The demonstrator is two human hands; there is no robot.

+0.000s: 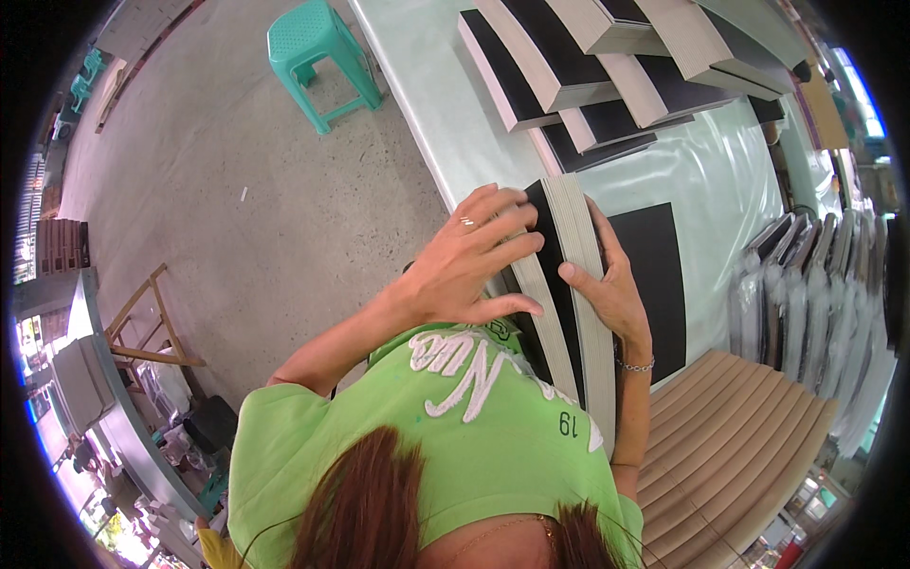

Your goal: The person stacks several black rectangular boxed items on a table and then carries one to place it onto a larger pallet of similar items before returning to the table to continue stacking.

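Two thick blocks of sheets with cream edges and black faces stand on edge against my front. My right hand is closed around the right block, thumb across its cream edges and fingers on its far right side. My left hand lies across the upper end of the left block, its fingers spread and its thumb tip at the cream edges. Between the blocks a black face shows. A flat black panel rests on the table just right of my right hand.
More black-faced blocks are stacked at the table's far end. Clear-wrapped items stand in a row at right, above a fanned pile of brown boards. A green stool stands on the floor beyond the table's left edge.
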